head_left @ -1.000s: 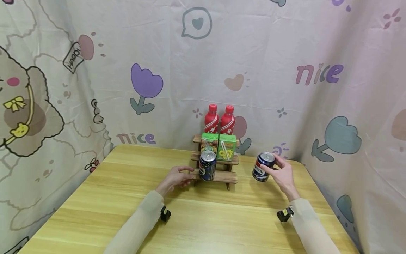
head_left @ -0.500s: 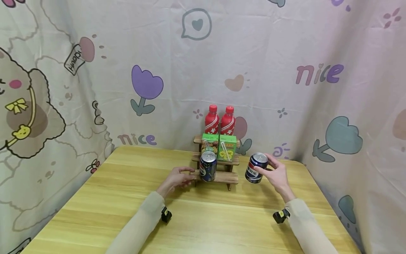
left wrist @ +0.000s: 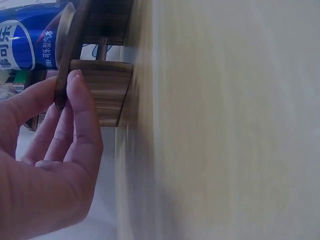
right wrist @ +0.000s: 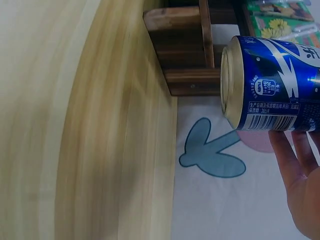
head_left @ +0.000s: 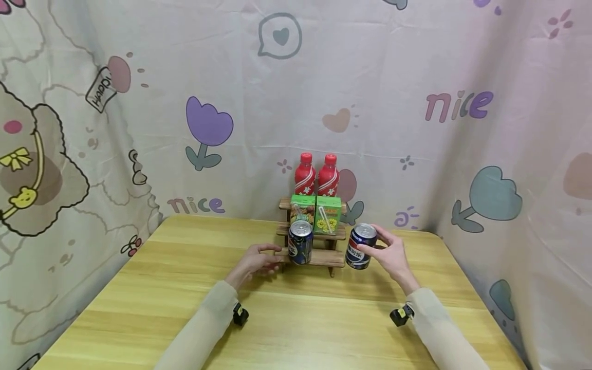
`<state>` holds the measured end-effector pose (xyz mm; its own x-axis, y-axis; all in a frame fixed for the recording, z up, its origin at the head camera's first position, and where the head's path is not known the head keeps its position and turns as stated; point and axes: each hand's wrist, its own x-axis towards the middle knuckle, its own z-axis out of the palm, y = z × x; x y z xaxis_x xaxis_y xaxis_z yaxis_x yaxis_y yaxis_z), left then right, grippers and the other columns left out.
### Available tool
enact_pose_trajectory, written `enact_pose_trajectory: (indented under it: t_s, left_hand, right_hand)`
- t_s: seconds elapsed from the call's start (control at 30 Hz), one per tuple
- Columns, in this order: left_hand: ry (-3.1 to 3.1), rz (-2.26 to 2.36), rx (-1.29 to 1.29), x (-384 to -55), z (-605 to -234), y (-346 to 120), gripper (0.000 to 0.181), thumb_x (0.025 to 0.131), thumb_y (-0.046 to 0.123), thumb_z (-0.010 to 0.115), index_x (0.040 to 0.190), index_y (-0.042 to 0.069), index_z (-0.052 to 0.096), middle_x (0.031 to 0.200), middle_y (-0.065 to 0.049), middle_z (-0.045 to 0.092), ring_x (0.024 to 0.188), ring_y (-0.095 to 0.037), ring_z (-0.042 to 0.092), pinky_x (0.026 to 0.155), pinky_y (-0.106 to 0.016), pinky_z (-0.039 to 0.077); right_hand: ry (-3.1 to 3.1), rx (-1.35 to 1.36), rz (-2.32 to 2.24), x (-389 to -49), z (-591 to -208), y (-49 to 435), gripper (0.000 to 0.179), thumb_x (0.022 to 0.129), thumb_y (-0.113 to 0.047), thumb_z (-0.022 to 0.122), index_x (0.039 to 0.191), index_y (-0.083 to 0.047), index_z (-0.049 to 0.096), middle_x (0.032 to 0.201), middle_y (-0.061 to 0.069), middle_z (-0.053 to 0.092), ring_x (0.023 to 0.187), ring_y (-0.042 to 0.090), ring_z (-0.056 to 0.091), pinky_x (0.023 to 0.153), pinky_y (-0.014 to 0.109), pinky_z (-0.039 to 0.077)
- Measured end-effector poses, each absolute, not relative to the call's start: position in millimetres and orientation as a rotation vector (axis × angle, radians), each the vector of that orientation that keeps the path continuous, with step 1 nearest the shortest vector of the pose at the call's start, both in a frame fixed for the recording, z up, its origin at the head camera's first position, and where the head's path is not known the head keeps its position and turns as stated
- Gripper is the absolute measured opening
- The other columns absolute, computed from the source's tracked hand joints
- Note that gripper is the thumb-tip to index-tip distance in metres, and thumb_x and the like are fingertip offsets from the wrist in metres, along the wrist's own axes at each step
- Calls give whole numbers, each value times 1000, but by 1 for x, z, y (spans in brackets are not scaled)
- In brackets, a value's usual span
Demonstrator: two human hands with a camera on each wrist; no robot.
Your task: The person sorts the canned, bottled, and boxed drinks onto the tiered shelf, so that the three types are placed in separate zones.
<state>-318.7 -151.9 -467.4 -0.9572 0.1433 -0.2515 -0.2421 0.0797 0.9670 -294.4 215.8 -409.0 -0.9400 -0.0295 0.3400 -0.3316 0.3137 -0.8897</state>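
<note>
A small three-step wooden shelf (head_left: 327,258) stands on the table. My left hand (head_left: 253,262) pinches the left end of its lowest step; the left wrist view shows the thumb and fingers on either side of the board (left wrist: 75,35). On that step, at the left, a dark blue soda can (head_left: 300,244) stands upright. My right hand (head_left: 390,257) grips a second blue soda can (head_left: 359,247) off the table, just right of the shelf and slightly tilted. In the right wrist view this can (right wrist: 272,82) shows its base and barcode, with fingers against its side.
Two green drink cartons (head_left: 328,215) with straws stand on the middle step. Two red bottles (head_left: 328,177) stand on the top step. Behind the wooden table (head_left: 296,329) hangs a patterned curtain (head_left: 379,77), which also closes off both sides.
My right hand has carried its soda can leftward, closer to the shelf. My left hand keeps its pinch on the lowest step. The view has shifted slightly.
</note>
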Motion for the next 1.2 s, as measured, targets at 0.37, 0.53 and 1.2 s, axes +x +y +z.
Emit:
enact_pose_trajectory:
  t_s: [0.37, 0.53, 1.2]
  left_hand:
    - [2034, 2024, -74, -321, -469, -152, 43, 85, -4, 69, 127, -4, 59, 88, -13, 71, 67, -17, 69, 74, -33, 61]
    - [1994, 2041, -44, -321, -469, -154, 44, 87, -5, 66, 130, -7, 56, 88, -13, 70, 68, -16, 69, 74, -31, 61]
    - [2085, 1967, -54, -320, -468, -153, 41, 87, 0, 67, 128, -1, 60, 85, -10, 72, 64, -15, 66, 60, -26, 58]
  right_hand:
    - [-2291, 360, 1775, -311, -431, 205, 70, 72, -13, 88, 135, -10, 59, 129, 17, 63, 106, -1, 59, 86, 24, 55]
    - [-2275, 371, 1802, -310, -432, 196, 71, 70, -16, 90, 134, -11, 60, 128, 15, 64, 108, 4, 60, 86, 25, 56]
    - [-2285, 320, 1880, -313, -431, 165, 72, 69, -18, 90, 135, -16, 60, 129, 10, 64, 117, 17, 58, 91, 27, 55]
